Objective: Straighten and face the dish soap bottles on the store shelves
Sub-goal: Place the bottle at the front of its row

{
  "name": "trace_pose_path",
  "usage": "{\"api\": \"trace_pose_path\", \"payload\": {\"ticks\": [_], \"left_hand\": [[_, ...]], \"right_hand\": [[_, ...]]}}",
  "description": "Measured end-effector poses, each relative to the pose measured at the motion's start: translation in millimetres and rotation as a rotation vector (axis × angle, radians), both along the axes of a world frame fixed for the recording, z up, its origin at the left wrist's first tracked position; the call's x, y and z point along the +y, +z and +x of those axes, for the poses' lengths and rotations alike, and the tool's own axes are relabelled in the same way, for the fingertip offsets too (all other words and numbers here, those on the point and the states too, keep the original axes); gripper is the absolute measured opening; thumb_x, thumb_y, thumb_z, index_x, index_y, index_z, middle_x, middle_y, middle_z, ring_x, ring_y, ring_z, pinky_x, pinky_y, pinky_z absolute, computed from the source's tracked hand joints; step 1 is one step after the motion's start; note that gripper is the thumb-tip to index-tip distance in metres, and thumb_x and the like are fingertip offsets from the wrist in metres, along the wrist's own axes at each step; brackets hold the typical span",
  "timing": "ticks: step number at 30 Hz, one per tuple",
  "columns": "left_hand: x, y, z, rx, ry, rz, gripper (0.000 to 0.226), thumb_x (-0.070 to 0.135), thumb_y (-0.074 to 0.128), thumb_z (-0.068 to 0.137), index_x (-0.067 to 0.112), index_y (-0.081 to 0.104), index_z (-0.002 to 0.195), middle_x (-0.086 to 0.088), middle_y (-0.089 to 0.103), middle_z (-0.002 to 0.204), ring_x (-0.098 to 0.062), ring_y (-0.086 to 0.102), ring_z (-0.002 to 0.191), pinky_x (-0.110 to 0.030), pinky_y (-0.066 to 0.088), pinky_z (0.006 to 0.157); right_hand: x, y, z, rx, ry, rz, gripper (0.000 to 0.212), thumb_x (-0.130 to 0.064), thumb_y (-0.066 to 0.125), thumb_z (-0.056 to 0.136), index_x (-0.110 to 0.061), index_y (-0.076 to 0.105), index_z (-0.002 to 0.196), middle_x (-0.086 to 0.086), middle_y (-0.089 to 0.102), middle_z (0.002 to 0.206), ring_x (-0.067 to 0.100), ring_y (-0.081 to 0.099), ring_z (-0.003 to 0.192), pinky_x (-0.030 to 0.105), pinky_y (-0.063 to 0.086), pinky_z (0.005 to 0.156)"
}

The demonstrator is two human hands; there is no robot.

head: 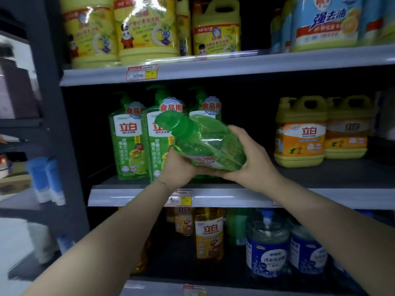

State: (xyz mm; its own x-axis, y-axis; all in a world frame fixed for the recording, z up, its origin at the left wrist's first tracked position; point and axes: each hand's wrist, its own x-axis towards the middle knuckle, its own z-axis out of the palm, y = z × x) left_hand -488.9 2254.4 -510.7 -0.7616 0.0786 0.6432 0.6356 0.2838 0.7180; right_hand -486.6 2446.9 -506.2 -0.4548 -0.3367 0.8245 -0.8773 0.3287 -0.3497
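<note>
A clear green dish soap bottle (205,142) lies tilted in front of the middle shelf, its green cap pointing up and to the left. My left hand (179,169) grips it from below near the label. My right hand (250,161) wraps around its base end. Behind it, three green pump bottles (128,144) stand upright at the left of the middle shelf (320,197), labels facing forward; the third is mostly hidden by the held bottle.
Two yellow jugs (299,133) stand at the right of the middle shelf, with a bare gap between them and the green bottles. Yellow jugs (215,30) and blue bottles fill the top shelf. Amber and blue bottles (267,248) stand below. A dark upright post (57,124) bounds the left.
</note>
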Motion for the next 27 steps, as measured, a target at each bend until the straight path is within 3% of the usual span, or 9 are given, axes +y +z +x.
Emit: {"api": "trace_pose_path", "payload": {"ticks": [2, 6, 10, 15, 17, 19, 22, 27], "left_hand": [[-18, 4, 15, -0.002, -0.013, 0.026, 0.073, -0.001, 0.089, 0.048, 0.004, 0.062, 0.116, 0.006, 0.068, 0.108, 0.004, 0.065, 0.099, -0.01, 0.051, 0.078], [-56, 8, 52, 0.05, 0.092, -0.003, 0.066, -0.009, 0.09, 0.047, 0.02, 0.066, 0.101, 0.018, 0.073, 0.095, 0.002, 0.068, 0.096, -0.014, 0.053, 0.077], [-96, 7, 82, 0.106, 0.154, 0.034, 0.06, -0.015, 0.087, 0.049, 0.01, 0.069, 0.1, -0.003, 0.075, 0.1, -0.018, 0.071, 0.098, -0.031, 0.057, 0.08], [-145, 9, 100, 0.147, 0.268, 0.084, 0.064, -0.017, 0.085, 0.047, -0.003, 0.065, 0.106, 0.0, 0.076, 0.097, -0.015, 0.071, 0.094, -0.023, 0.057, 0.075], [-160, 11, 99, 0.161, 0.307, 0.122, 0.074, -0.016, 0.086, 0.048, -0.008, 0.059, 0.115, -0.011, 0.073, 0.106, -0.02, 0.07, 0.098, -0.027, 0.059, 0.075], [-172, 11, 94, 0.179, 0.325, 0.179, 0.078, -0.019, 0.085, 0.048, 0.004, 0.057, 0.117, -0.012, 0.069, 0.111, -0.022, 0.069, 0.101, -0.028, 0.058, 0.076], [-182, 11, 87, 0.2, 0.379, 0.173, 0.077, -0.015, 0.086, 0.049, 0.03, 0.056, 0.104, 0.0, 0.069, 0.107, -0.02, 0.067, 0.103, -0.038, 0.057, 0.084], [-193, 5, 69, 0.153, 0.409, 0.149, 0.075, -0.014, 0.084, 0.053, 0.024, 0.055, 0.111, -0.002, 0.068, 0.111, -0.019, 0.066, 0.104, -0.041, 0.056, 0.089]], "right_hand": [[-16, 3, 6, -0.014, 0.061, -0.009, 0.094, -0.031, 0.089, 0.059, -0.039, 0.034, 0.134, -0.005, 0.055, 0.128, 0.008, 0.053, 0.119, 0.032, 0.046, 0.1], [-56, 7, 16, -0.037, 0.154, 0.01, 0.099, -0.032, 0.091, 0.056, -0.029, 0.036, 0.138, -0.005, 0.054, 0.13, 0.01, 0.052, 0.121, 0.038, 0.045, 0.102], [-97, 13, 27, -0.025, 0.212, 0.049, 0.1, -0.036, 0.091, 0.055, -0.027, 0.037, 0.139, -0.009, 0.051, 0.133, 0.005, 0.049, 0.123, 0.036, 0.044, 0.103], [-149, 25, 32, -0.02, 0.245, 0.069, 0.105, -0.036, 0.092, 0.052, -0.033, 0.036, 0.14, -0.009, 0.047, 0.127, 0.005, 0.045, 0.118, 0.026, 0.04, 0.099], [-168, 29, 29, -0.054, 0.275, 0.045, 0.103, -0.032, 0.093, 0.051, -0.033, 0.038, 0.138, -0.013, 0.049, 0.122, 0.001, 0.046, 0.114, 0.02, 0.04, 0.095], [-184, 31, 23, -0.135, 0.327, 0.013, 0.1, -0.024, 0.094, 0.05, -0.035, 0.041, 0.134, -0.023, 0.053, 0.116, -0.005, 0.051, 0.109, 0.012, 0.042, 0.089], [-204, 31, 12, -0.243, 0.336, -0.012, 0.102, -0.017, 0.094, 0.048, -0.031, 0.04, 0.133, -0.028, 0.054, 0.106, 0.0, 0.052, 0.108, 0.016, 0.042, 0.087], [-223, 21, -5, -0.328, 0.302, -0.022, 0.094, -0.009, 0.09, 0.053, -0.025, 0.038, 0.129, -0.027, 0.051, 0.096, 0.0, 0.048, 0.106, 0.016, 0.038, 0.089]]}}
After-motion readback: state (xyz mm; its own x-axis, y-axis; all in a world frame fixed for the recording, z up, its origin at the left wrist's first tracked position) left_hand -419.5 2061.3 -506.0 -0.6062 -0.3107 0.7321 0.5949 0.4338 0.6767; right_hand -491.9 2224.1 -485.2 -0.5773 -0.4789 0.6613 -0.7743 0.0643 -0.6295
